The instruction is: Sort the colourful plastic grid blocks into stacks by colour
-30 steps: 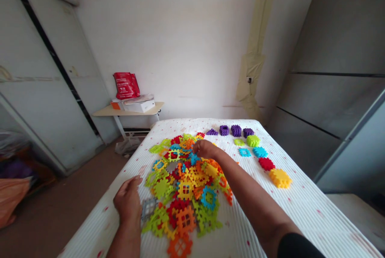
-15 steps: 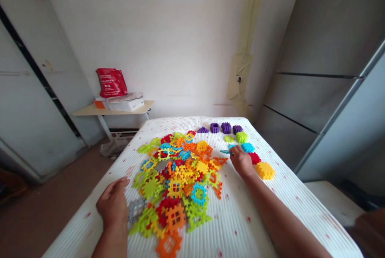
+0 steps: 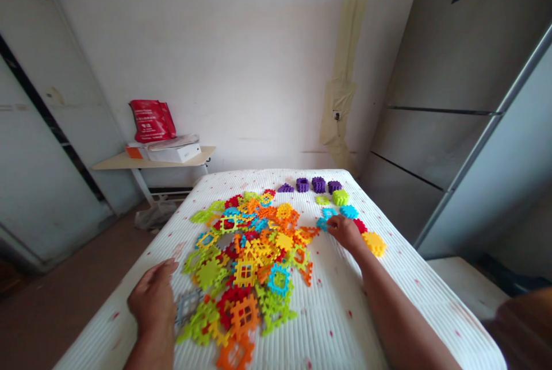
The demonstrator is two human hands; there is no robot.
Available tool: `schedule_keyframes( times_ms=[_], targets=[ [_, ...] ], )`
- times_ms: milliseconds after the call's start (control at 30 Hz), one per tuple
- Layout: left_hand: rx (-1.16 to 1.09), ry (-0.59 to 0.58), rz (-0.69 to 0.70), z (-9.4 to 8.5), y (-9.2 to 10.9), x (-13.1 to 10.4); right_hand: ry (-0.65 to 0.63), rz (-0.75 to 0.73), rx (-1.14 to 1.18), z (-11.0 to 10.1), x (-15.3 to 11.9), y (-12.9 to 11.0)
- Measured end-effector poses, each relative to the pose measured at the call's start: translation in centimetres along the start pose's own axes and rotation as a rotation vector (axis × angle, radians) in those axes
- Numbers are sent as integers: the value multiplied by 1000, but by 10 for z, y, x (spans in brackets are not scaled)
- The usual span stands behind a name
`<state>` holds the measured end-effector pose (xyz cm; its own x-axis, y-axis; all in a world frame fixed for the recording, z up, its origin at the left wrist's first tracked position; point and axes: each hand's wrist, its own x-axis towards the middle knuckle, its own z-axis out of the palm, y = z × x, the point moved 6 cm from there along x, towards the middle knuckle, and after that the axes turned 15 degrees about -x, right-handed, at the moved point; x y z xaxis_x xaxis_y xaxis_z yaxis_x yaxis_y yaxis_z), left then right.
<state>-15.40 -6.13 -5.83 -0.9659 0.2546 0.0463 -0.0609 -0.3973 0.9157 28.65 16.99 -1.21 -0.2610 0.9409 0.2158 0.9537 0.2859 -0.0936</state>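
My right hand point(image 3: 345, 232) is closed at the right of the pile, its fingertips on a blue toothed piece point(image 3: 322, 224) low over the cloth. Just behind lies another blue piece point(image 3: 328, 213). My left hand point(image 3: 152, 295) rests at the pile's left side, fingers together and curled, its palm side hidden. Between the hands spreads a heap of interlocking plastic pieces point(image 3: 245, 272) in orange, yellow, green, red, blue and grey. Beyond my right hand are a blue stack point(image 3: 349, 211), a red one point(image 3: 360, 225), a yellow one point(image 3: 374, 243) and a green one point(image 3: 340, 197).
Purple stacks point(image 3: 318, 185) stand near the far edge of the white quilted surface point(image 3: 328, 324). A side table point(image 3: 118, 161) with a red bag point(image 3: 152, 121) and a white box point(image 3: 176, 153) is at the left. A grey refrigerator point(image 3: 418, 140) stands right.
The blue piece in my right hand has come down from a tilted position to lie nearly flat by the other blue piece. The whole view has shifted slightly.
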Motion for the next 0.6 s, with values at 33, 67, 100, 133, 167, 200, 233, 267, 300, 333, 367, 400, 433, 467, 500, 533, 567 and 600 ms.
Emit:
schedule_keyframes(
  times_ms=[33, 67, 100, 133, 167, 200, 233, 267, 300, 333, 367, 400, 433, 467, 500, 533, 567, 600],
  targets=[
    [-4, 2, -1, 0, -1, 0, 34, 28, 19, -2, 1, 6],
    [-5, 3, -4, -1, -1, 1, 63, 55, 30, -3, 2, 11],
    [-7, 3, -6, -1, -2, 1, 78, 72, 39, -3, 2, 14],
    [-8, 2, -6, -1, -2, 1, 78, 82, 49, -3, 3, 14],
    [-9, 0, -5, -1, -3, 1, 63, 83, 55, -1, 3, 13],
    [-11, 0, -4, -1, -3, 1, 38, 82, 57, 0, 3, 11],
    [-13, 2, -1, 0, -2, 1, 12, 85, 53, 1, 2, 9],
    [-15, 6, 0, 0, -2, 0, -14, 92, 45, 2, 2, 7],
    [-14, 9, -1, 1, -1, -1, -39, 99, 36, 3, 2, 6],
    [-10, 12, -4, 1, 0, -2, -59, 102, 28, 3, 1, 5],
    [-5, 13, -10, 1, 1, -4, -74, 100, 21, 3, 1, 4],
    [-1, 15, -17, 2, 2, -5, -82, 94, 15, 2, 0, 3],
    [2, 18, -24, 2, 3, -6, -79, 88, 9, 1, 0, 2],
    [5, 20, -31, 2, 4, -7, -61, 86, 7, 0, 0, 2],
    [9, 21, -36, 3, 5, -8, -27, 89, 8, -3, 1, 1],
    [15, 18, -37, 3, 6, -9, 22, 103, 10, -6, 1, 2],
    [21, 14, -34, 4, 7, -9, 80, 132, 8, -9, 2, 3],
    [28, 9, -27, 4, 8, -10, 136, 169, -2, -11, 3, 4]
  ],
)
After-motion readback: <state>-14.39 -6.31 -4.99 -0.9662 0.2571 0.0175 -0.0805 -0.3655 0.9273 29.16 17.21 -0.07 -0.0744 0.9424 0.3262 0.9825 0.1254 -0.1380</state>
